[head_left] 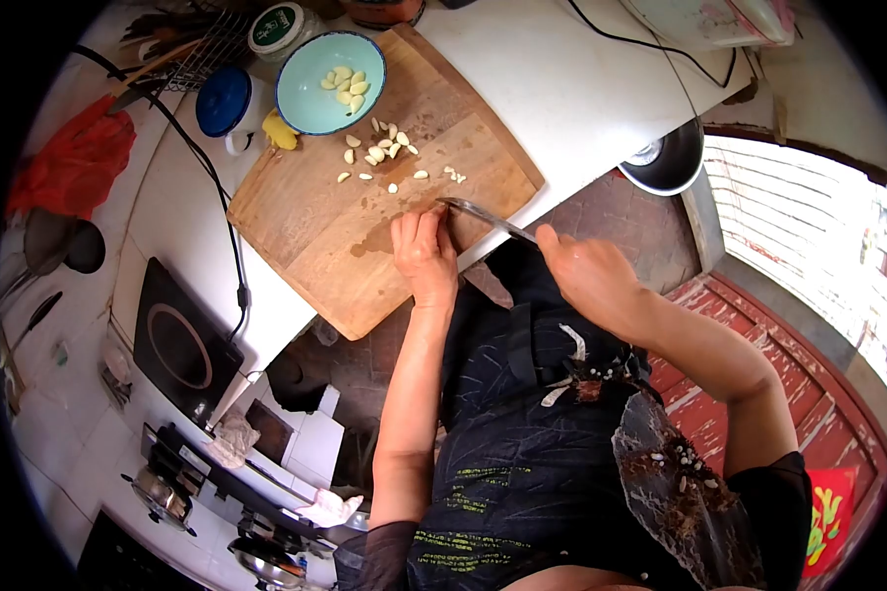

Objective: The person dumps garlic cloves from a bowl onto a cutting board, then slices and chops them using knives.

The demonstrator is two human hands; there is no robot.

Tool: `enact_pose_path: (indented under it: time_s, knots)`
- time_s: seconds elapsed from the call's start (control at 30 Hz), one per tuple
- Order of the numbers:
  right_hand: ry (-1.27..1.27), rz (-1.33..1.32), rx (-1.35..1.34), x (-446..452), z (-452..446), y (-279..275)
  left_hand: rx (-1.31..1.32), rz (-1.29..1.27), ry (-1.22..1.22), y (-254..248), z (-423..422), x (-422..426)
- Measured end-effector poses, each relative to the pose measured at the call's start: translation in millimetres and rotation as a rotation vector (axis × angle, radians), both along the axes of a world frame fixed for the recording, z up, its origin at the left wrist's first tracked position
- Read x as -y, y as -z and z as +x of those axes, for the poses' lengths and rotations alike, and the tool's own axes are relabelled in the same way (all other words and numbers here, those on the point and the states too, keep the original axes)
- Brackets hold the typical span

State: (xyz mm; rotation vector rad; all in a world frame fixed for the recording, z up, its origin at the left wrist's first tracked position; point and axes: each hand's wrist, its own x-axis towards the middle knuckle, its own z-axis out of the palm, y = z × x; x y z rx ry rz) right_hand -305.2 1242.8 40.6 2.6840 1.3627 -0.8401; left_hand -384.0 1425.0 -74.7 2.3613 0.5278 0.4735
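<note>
My right hand grips a knife by its handle. The blade reaches left over the lower edge of a wooden cutting board. Close to the blade's tip, my left hand rests on the board with its fingers curled together. Whatever is under those fingertips is hidden. Peeled garlic cloves lie scattered across the board above my left hand, with small cut bits to their right. More cloves are inside a pale green enamel bowl on the board's far corner.
A mug with a blue lid, a yellow cloth-like piece and a lidded jar stand beside the bowl. A black cable passes the board's left side toward an induction cooker. A dark pot is at the right.
</note>
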Motion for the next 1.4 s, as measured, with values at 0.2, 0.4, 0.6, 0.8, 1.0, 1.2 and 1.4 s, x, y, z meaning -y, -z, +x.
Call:
enact_pose_path:
  time_s: [0.2,0.4,0.6,0.8,1.0,1.2,1.4]
  knots:
    - [0.057,0.011,0.057,-9,-11,13,-0.046,0.027,0.004,0,1,1]
    - [0.079,0.041,0.079,-9,-12,18,-0.040,-0.003,-0.010,-7,7,-15]
    - [0.064,0.051,0.105,-10,-14,19,0.179,0.097,-0.110,-61,63,-84]
    - [0.072,0.052,0.117,-11,-16,17,0.244,0.192,-0.131,-62,86,-92]
    - [0.084,0.058,0.091,-9,-11,16,-0.078,0.124,-0.095,-20,80,-67]
    - [0.134,0.075,0.049,-2,-4,16,-0.134,0.146,-0.116,-5,93,-66]
    - [0.135,0.049,0.096,-2,-12,23,-0.176,0.136,-0.136,-1,100,-68]
